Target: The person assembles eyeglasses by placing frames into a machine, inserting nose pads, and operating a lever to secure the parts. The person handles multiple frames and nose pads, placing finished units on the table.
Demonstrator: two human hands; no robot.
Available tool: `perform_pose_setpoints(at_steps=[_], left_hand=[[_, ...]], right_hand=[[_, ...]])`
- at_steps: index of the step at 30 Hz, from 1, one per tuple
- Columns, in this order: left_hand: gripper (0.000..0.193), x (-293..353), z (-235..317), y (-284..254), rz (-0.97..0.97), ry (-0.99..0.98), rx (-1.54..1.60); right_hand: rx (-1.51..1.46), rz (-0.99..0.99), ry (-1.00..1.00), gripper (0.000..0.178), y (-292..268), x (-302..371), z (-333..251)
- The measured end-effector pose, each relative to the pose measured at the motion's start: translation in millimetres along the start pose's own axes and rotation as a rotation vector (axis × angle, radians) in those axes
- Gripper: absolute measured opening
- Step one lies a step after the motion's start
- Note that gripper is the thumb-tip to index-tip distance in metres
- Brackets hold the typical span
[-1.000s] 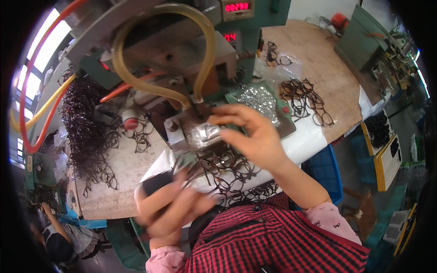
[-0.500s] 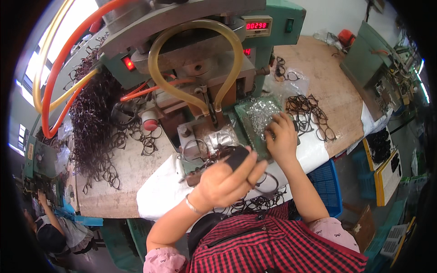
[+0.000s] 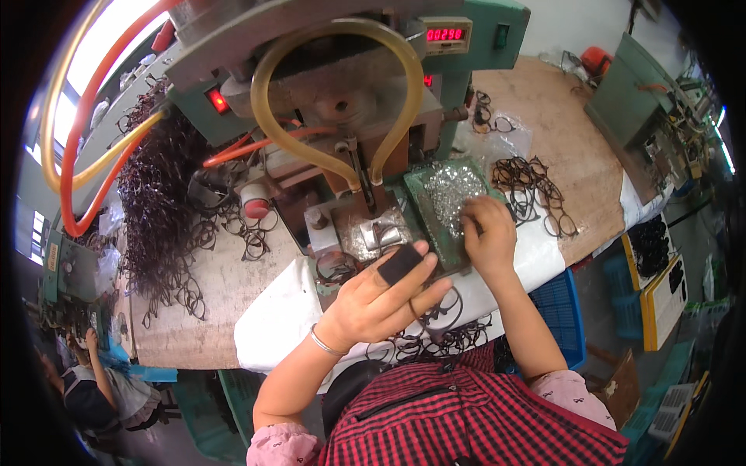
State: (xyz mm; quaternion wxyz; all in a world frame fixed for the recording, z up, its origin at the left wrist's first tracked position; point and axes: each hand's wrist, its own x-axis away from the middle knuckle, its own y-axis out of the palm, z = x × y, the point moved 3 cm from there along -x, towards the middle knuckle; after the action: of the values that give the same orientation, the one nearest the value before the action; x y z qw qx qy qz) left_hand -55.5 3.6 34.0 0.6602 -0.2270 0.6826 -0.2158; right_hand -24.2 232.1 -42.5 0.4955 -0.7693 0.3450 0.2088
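My left hand (image 3: 381, 303), a black wrap round one finger, is closed on a dark eyeglass frame (image 3: 337, 266) at the front of the press. One rim shows left of the fingers, and another hoop shows below them; the rest of the frame is behind the hand. Just beyond lies the metal work block (image 3: 381, 233) under the press head (image 3: 334, 105). At the right edge of a green tray (image 3: 432, 247), my right hand (image 3: 493, 237) has its fingers curled together beside a heap of small shiny metal pieces (image 3: 451, 194). Whatever those fingertips hold is too small to make out.
Dark eyeglass frames (image 3: 524, 186) lie right of the tray, and more (image 3: 443, 342) lie near my apron. A big tangled heap of frames (image 3: 159, 194) stands left of the press. A yellowish hose (image 3: 268, 70) loops in front. A blue basket (image 3: 559, 311) is below the table's right side.
My left hand has turned and shifted slightly, showing its back and the black wrap more fully. My right hand has drawn back a little from the metal pieces, fingers more curled.
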Motion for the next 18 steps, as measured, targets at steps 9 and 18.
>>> perform_pose_setpoints(at_steps=[9, 18], left_hand=[[0.049, -4, -7, -6, -0.236, 0.138, -0.042], [0.042, 4, -6, 0, -0.127, 0.168, -0.108]], right_hand=[[-0.149, -0.077, 0.158, 0.010, -9, -11, 3], [-0.253, -0.096, 0.336, 0.014, -10, -17, 22]])
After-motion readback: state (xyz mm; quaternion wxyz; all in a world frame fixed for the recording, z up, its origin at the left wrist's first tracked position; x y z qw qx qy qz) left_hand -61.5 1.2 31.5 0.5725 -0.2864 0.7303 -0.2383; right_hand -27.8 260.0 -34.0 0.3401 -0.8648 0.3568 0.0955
